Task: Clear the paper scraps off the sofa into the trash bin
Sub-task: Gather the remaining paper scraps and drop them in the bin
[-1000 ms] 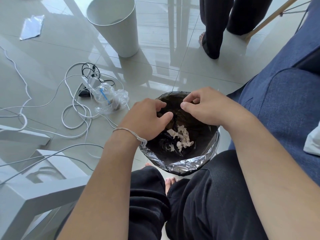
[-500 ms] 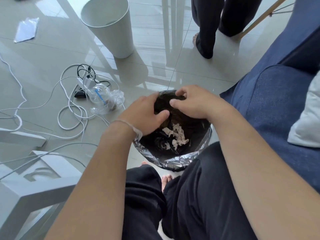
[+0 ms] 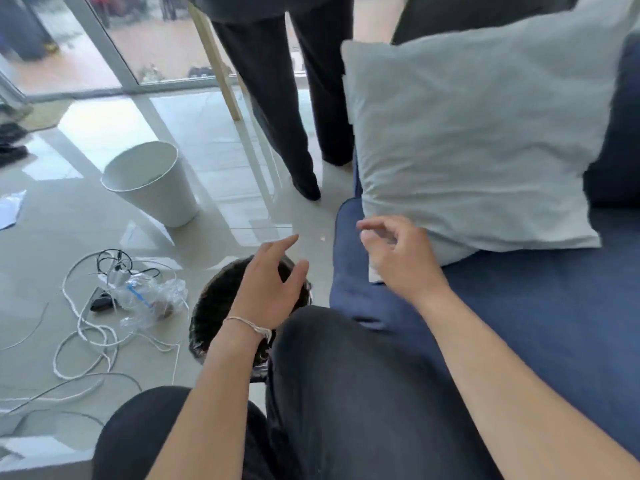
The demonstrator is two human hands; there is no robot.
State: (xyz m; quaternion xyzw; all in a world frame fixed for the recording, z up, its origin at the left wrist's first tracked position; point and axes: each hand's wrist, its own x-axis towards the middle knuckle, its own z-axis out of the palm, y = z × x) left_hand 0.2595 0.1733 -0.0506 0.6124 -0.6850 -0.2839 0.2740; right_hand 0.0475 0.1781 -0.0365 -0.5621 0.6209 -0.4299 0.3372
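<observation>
Head view is showing both hands pulling away from the trash bin – half a second ago they were bunched together over its black liner, with torn paper scraps lying at the bottom. Now the left hand is hovering above the bin's rim, fingers spread and holding nothing, while the right hand is reaching over the blue sofa toward the lower corner of the pale pillow, fingers loosely curled and, as far as the blur allows, empty. The bin's inside is now hidden by the left arm and knee. A small white piece is peeking out just beside the right hand – probably the next scrap to collect, so the clearing looks unfinished.
</observation>
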